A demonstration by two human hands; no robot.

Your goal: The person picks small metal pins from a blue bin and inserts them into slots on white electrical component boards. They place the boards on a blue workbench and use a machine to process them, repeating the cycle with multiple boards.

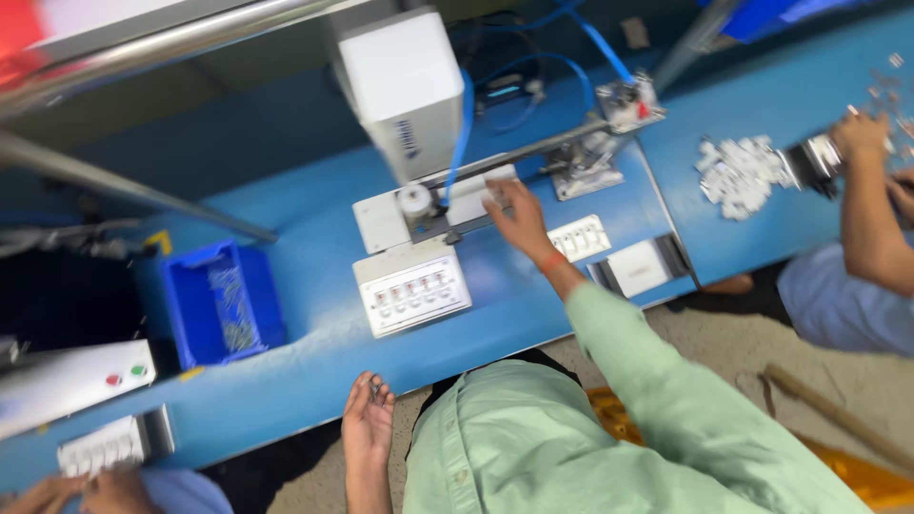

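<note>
Right hand: the right hand (519, 219) is stretched out over the blue bench (314, 366), its fingers (497, 195) spread and loosely curled at the near edge of a white plate (476, 195) under the press; blur hides whether they pinch it or only touch it.
White plate: lies flat on the press bed just right of the round press foot (415, 200), under the fingertips.
Left hand: the left hand (367, 419) hangs palm up at the bench's near edge, fingers cupped, not clenched, around a few small dark metal bits (377, 387) lying at the finger bases.
Press: a white boxy press head (405, 86) stands above the bed, with blue hoses (464, 124) running down beside it.
Tray in front: a white switch panel (412, 291) with a row of small switches lies just this side of the press, apart from both hands.
Other panels: a smaller white panel (581, 236) lies just right of the right wrist; another (636, 267) is nearer the bench edge.
Blue bin: a blue bin (221, 303) of small metal pieces sits to the left, well apart from the left hand.
Others: a co-worker's arm (871, 205) is at a pile of white parts (741, 174) on the far right; another person's hands (81, 493) show at lower left.
</note>
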